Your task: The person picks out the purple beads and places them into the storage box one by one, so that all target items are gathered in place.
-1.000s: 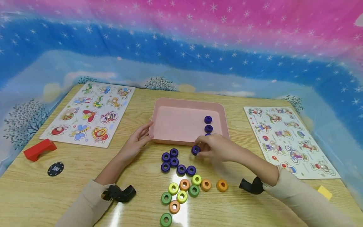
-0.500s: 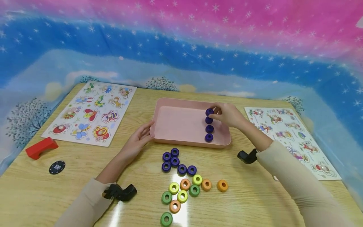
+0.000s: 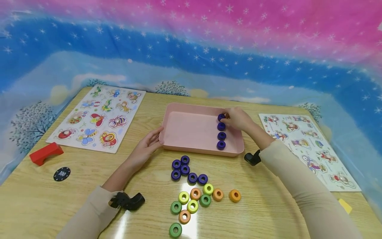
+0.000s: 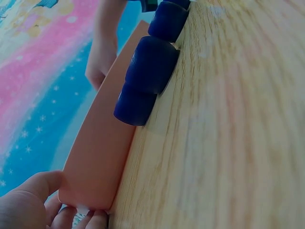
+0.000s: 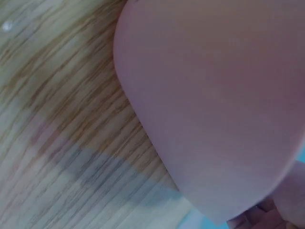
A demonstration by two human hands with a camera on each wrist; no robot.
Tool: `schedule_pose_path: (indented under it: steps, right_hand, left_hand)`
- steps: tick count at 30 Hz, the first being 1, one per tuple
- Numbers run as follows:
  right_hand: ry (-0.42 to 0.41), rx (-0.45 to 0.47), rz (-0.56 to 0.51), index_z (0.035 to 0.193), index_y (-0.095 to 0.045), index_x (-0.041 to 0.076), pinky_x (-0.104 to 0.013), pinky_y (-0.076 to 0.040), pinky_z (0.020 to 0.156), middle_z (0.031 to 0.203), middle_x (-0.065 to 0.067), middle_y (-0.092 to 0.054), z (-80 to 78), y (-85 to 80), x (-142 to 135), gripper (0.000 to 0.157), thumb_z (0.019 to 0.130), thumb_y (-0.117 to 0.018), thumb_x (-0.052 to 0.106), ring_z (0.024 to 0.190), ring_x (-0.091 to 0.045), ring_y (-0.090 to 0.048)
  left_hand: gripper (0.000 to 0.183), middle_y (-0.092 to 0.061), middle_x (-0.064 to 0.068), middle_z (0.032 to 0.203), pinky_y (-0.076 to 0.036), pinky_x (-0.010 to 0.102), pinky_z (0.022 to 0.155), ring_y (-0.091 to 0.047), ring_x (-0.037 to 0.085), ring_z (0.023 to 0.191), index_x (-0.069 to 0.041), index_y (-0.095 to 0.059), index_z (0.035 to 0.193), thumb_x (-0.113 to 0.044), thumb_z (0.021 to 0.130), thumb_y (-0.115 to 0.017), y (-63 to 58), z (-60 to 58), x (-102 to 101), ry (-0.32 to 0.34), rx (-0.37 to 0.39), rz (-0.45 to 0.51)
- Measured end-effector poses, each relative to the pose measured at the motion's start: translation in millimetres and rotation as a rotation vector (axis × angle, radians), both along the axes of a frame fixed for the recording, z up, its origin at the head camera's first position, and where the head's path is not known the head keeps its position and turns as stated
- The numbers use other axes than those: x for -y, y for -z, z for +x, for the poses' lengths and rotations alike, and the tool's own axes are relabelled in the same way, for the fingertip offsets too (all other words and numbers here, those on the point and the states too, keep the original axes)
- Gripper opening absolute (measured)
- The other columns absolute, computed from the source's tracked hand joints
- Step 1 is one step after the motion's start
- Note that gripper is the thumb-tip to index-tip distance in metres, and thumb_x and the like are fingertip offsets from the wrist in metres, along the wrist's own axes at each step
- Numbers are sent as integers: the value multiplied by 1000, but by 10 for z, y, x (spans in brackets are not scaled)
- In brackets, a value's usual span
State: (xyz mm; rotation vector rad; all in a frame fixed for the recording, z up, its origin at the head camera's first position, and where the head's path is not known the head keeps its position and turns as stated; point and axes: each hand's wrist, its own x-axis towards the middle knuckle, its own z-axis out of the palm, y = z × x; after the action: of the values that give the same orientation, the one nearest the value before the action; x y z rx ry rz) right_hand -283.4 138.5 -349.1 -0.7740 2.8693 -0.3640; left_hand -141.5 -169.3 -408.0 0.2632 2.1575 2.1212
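Observation:
A shallow pink tray [image 3: 191, 150] sits in the middle of the table. My left hand [image 3: 145, 149] holds its left end, the thumb and fingers around the corner in the left wrist view. Over the tray's far right part, my right hand [image 3: 237, 118] pinches a purple ring [image 3: 221, 117] at the back of a short row. Nearer in the same row stands another purple ring [image 3: 221, 136]. In the right wrist view the tray's wall hides most of the right hand [image 5: 267, 217]. Several loose purple rings [image 3: 185, 170] lie in front of the tray.
Orange, yellow and green rings [image 3: 192, 206] are scattered nearer the front. Picture puzzle boards lie left [image 3: 98, 116] and right [image 3: 310, 149]. A red block [image 3: 46, 153] and a black chip [image 3: 62, 174] are at left, a yellow block [image 3: 345, 205] at right.
My right hand has carried a purple ring from in front of the tray to the back of the row inside it. The left hand has stayed on the tray's left end.

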Motion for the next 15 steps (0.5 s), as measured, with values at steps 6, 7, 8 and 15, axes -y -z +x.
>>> schedule_pose_path:
  steps: [6, 7, 8, 15]
  right_hand:
    - [8, -10, 72, 108, -55, 4, -34, -46, 59, 84, -11, -59, -9, 24, 11, 33, 81, -56, 22, 71, -21, -55]
    - [6, -14, 76, 108, -55, 4, -33, -46, 58, 84, -11, -59, -12, 28, 11, 32, 81, -56, 22, 70, -21, -55]
    - [2, -18, 79, 107, -56, 5, -33, -46, 58, 83, -10, -59, -15, 32, 10, 31, 81, -56, 22, 69, -20, -55]
    - [-45, -3, 57, 107, -56, 1, -32, -46, 58, 79, -10, -59, -29, 62, 4, 30, 81, -56, 18, 67, -19, -55]
  left_hand:
    - [49, -22, 2, 136, -23, 28, 98, -22, 14, 122, -10, -28, 131, -13, 86, -47, -10, -6, -6, 0, 6, -11]
    - [49, -22, 1, 136, -23, 29, 98, -22, 14, 122, -10, -28, 131, -13, 86, -47, -11, -6, -6, -1, 7, -13]
    - [49, -22, 2, 136, -23, 29, 98, -22, 14, 122, -9, -28, 131, -13, 87, -47, -12, -5, -5, -1, 6, -12]
    - [49, -23, 1, 136, -23, 28, 98, -23, 14, 121, -9, -29, 131, -13, 86, -47, -16, -2, 0, -9, 9, -15]
